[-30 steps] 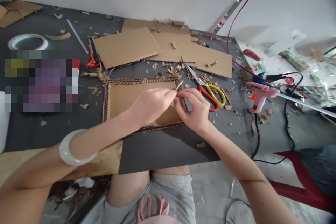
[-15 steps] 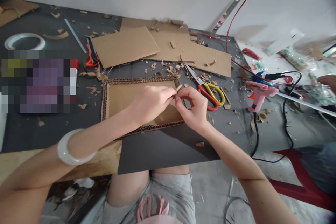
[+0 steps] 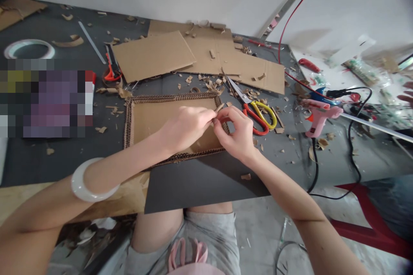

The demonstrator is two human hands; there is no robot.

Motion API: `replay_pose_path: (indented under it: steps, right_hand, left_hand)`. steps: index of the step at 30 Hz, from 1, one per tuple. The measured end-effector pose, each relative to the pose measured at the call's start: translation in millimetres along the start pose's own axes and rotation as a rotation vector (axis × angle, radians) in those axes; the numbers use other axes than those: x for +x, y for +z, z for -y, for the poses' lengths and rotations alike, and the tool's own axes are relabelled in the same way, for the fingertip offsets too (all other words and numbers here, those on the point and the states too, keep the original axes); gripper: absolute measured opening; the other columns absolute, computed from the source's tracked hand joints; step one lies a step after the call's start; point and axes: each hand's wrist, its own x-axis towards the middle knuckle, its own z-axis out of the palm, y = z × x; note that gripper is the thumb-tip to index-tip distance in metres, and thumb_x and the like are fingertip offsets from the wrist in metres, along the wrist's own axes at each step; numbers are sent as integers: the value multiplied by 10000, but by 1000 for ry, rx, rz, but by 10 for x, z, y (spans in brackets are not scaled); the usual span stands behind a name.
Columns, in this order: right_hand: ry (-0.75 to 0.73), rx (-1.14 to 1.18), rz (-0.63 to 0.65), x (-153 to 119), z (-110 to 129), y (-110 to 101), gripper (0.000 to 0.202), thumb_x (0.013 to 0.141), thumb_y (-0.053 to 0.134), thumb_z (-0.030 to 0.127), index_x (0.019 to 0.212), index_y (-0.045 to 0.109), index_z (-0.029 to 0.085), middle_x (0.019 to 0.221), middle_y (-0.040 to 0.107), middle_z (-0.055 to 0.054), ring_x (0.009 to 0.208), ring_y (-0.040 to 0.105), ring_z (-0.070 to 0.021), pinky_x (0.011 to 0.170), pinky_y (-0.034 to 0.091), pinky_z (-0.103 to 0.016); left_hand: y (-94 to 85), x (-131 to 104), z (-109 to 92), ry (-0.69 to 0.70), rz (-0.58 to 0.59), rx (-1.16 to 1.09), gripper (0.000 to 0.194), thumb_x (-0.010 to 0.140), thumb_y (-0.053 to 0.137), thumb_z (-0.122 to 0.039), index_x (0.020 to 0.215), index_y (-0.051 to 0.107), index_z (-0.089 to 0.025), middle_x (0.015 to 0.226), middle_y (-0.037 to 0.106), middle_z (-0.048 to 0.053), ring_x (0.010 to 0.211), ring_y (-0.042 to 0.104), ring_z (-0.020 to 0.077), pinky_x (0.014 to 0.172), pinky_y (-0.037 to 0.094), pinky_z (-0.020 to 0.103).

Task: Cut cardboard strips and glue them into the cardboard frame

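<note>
Both my hands meet above the right end of a shallow cardboard tray (image 3: 167, 98), whose rim is built of corrugated strips. My left hand (image 3: 190, 126) is closed, its fingertips pinching a small cardboard strip (image 3: 220, 106). My right hand (image 3: 237, 131) pinches the same little piece from the other side, thumb against forefinger. Fingers cover most of the strip. Just right of my right hand lie scissors (image 3: 263, 116) with one red and one yellow handle, blades pointing to the back left.
Cardboard sheets (image 3: 155, 56) lie at the back among scraps. A pink glue gun (image 3: 319, 116) with a black cord is on the right. An orange-handled cutter (image 3: 112, 71) and a tape roll (image 3: 29, 49) are on the left. Another person's hand (image 3: 407, 92) shows at the right edge.
My hands stay almost in place, both still pinching the strip, with only slight finger movement. At the right edge, the other person's hand has shifted and its fingers are spread.
</note>
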Motion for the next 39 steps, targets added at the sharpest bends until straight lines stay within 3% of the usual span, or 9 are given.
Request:
replay_pose_path:
  steps: [19,25,32,35,39]
  right_hand:
    - [145,305,-7,32,-104,-37,71,751,543,141,709,531,197,774,583,-15,772,574,-127,690,539,-279]
    - [232,413,-38,30,-133,-26,83,722,550,126,690,505,189,801,574,-19,778,586,-121,718,544,-292]
    - [199,386,-128,59,-158,-52,153,696,544,78,645,457,192,762,579,-4,781,592,-122,687,530,-272]
    - [176,398,-146,65,-180,-63,131,728,555,97,671,482,190,774,591,-4,805,603,-128,708,531,-279]
    - [224,406,-79,55,-195,-57,77,765,623,202,816,566,189,829,605,-10,796,603,-125,722,543,-280]
  left_hand:
    - [-28,50,24,-8,-126,-72,140,848,567,-180,803,700,-170,774,741,14,694,698,147,630,505,215]
    - [-75,70,15,-37,-157,-156,97,814,609,-166,818,706,-165,763,742,-1,657,692,129,615,492,198]
    - [-136,85,9,-97,-141,-154,77,808,628,-198,804,705,-195,762,743,-7,664,689,130,625,498,207]
    - [-152,87,20,-114,-162,-158,68,805,634,-198,800,702,-202,768,743,-6,671,688,127,619,498,203]
    - [-147,90,24,-107,-167,-175,64,797,636,-175,814,697,-186,769,743,-2,669,688,120,624,500,193]
